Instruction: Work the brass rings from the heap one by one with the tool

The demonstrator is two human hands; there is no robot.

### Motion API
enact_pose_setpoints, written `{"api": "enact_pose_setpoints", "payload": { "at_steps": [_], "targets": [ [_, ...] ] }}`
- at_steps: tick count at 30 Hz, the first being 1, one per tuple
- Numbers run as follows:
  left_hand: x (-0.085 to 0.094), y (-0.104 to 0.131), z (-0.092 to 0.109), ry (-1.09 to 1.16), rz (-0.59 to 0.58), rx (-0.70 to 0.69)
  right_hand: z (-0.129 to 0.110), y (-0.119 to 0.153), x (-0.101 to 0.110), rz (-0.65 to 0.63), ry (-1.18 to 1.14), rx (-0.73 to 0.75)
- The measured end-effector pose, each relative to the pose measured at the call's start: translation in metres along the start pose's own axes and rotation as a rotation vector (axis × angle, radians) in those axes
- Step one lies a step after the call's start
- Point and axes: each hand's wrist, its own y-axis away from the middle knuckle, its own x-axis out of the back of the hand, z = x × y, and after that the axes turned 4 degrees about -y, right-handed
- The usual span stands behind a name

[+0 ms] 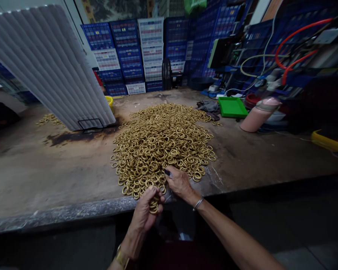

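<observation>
Several rings (pixel 153 205) clenched in left hand (pixel 145 210) near table edge (pixel 101 208); right hand (pixel 180 183) grip unclear.

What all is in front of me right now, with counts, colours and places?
Rings: uncountable, brass-coloured, heaped mid-table
Table: one, brownish, under the heap
Ribbed panel: one, pale grey, tilted, left
Wire stand: one, black, panel's foot
Crates: many, blue and white, stacked behind
Tray: one, green, right of heap
Cloth: count unclear, grey, beside tray
Bottle: one, pink, right of tray
Other clutter at right: too dim to count
Left hand: one, bare, near edge, holding rings
Right hand: one, bare, heap's near side, small black item at fingertips
</observation>
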Motion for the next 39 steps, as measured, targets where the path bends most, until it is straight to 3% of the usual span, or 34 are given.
{"api": "enact_pose_setpoints", "payload": {
  "at_steps": [4, 11, 21, 27, 33, 39],
  "targets": [
    [-0.006, -0.005, -0.001, -0.212, 0.112, -0.127, 0.008, 0.004, 0.002, 0.075, -0.187, 0.044],
    [-0.013, -0.016, -0.006, -0.611, 0.197, -0.286, 0.0, 0.014, 0.015, 0.032, -0.573, 0.011],
    [-0.017, -0.017, -0.007, -0.652, 0.174, -0.302, -0.005, 0.023, 0.014, -0.029, -0.737, -0.168],
    [-0.022, -0.011, -0.006, -0.745, 0.19, -0.451, -0.009, 0.025, 0.017, -0.115, -0.798, -0.206],
    [-0.017, -0.01, -0.009, -0.559, 0.035, -0.119, -0.01, 0.025, 0.018, -0.064, -0.742, -0.218],
    [-0.019, -0.006, -0.011, -0.425, 0.018, -0.085, -0.012, 0.025, 0.021, -0.103, -0.853, -0.218]
  ]
}}
